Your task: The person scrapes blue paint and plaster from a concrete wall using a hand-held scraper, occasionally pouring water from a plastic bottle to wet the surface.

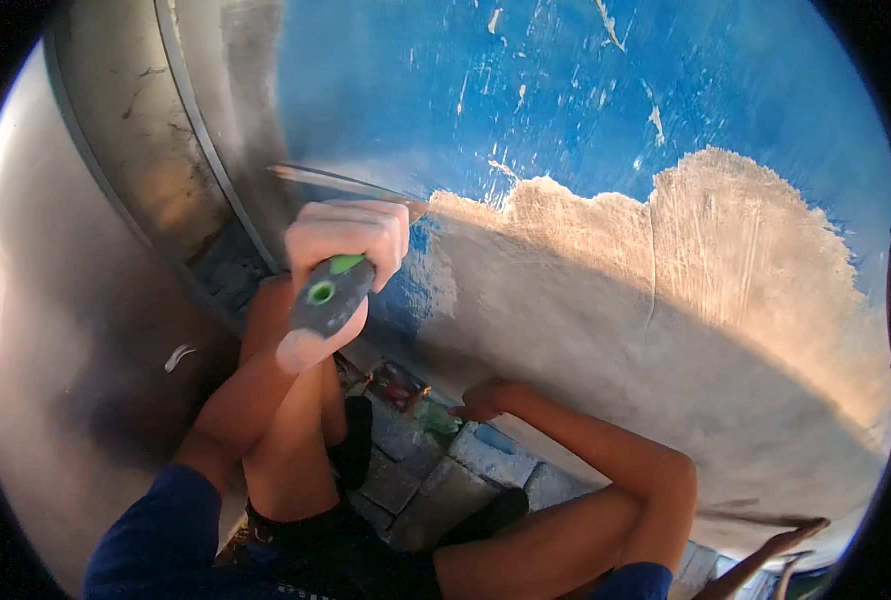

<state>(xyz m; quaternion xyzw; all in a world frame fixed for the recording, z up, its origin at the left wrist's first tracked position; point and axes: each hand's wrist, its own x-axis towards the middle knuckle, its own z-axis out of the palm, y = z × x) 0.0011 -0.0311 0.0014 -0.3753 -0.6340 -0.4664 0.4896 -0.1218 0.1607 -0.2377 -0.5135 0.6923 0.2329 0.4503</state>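
My left hand [350, 234] grips the dark grey and green handle [331, 290] of a scraper, whose long blade [341, 183] lies at or near the wall where blue paint [556, 90] meets a rough grey patch [726, 230]. My right hand [488, 398] is low, by the foot of the wall, beside a translucent green object [437, 416] and a small dark reddish item [398, 386]; its fingers are too shadowed to tell what, if anything, they hold.
A curved metallic panel [36, 320] rises close at my left, beside a narrow recess. My bent legs are over grey paving blocks [491, 455]. Another person's hand [794, 535] reaches in at lower right, by a long thin edge along the wall.
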